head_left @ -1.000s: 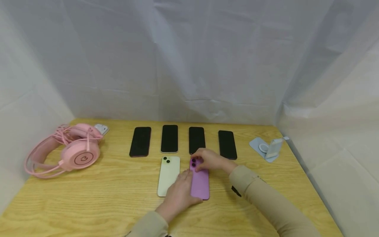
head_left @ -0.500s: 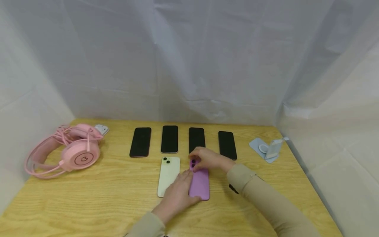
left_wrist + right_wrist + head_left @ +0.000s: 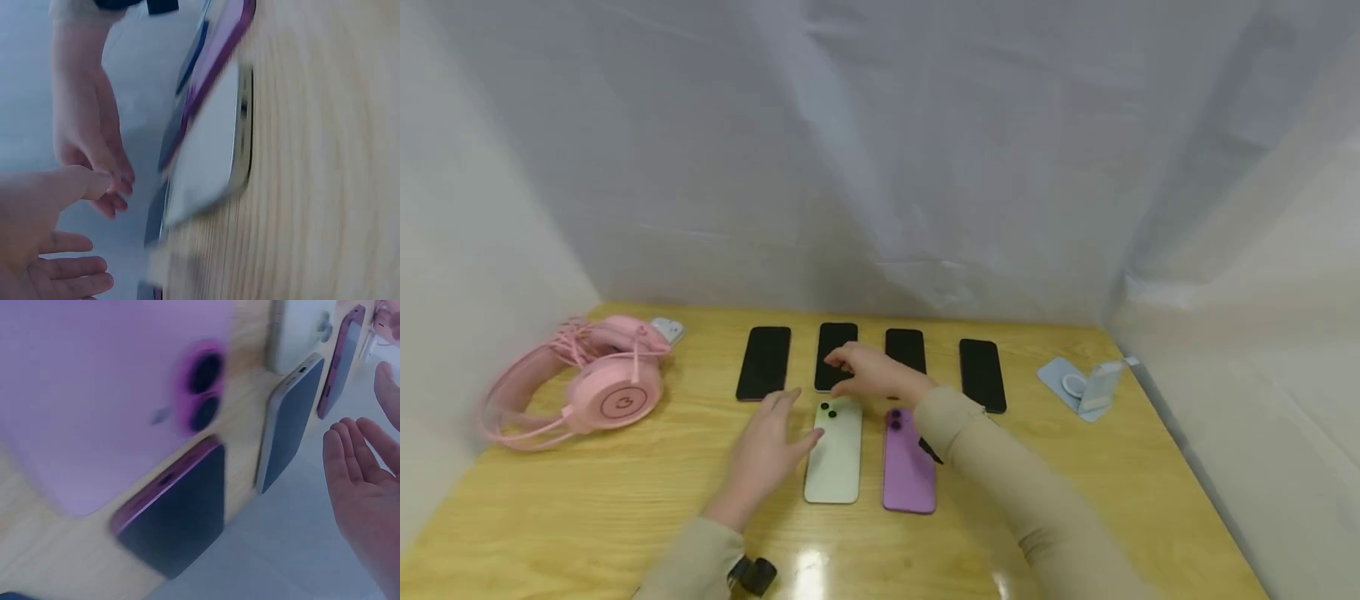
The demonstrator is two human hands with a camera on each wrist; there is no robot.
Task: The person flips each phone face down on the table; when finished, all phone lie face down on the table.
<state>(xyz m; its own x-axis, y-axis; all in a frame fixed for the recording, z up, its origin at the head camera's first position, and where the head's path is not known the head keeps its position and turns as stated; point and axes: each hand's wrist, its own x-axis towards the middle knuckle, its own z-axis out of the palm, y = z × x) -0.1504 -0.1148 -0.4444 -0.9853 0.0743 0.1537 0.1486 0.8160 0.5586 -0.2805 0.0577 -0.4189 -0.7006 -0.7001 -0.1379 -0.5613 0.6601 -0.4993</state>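
While both hands hover, nothing is gripped. Head view: left hand (image 3: 767, 446) sits lower centre, fingers spread and relaxed, thumb at or just above the left edge of the pale green phone (image 3: 835, 454); contact unclear. Right hand (image 3: 868, 372) is centre frame, fingers loosely extended over that phone's top end and the second black phone (image 3: 835, 343) of the back row. Purple phone (image 3: 907, 462) lies face down just right of the green one, apart from both hands. Pink headset (image 3: 591, 387) left, blue stand (image 3: 1078, 383) right, on the wooden table (image 3: 587, 500).

Left wrist view: blurred; green phone (image 3: 212, 144) centre, both hands at left, open, empty.

Right wrist view: purple phone (image 3: 106, 394) upper left, right hand (image 3: 365, 487) open at right edge.

Judgement: hands are moving onto the green phone; next it needs a two-handed edge grip.
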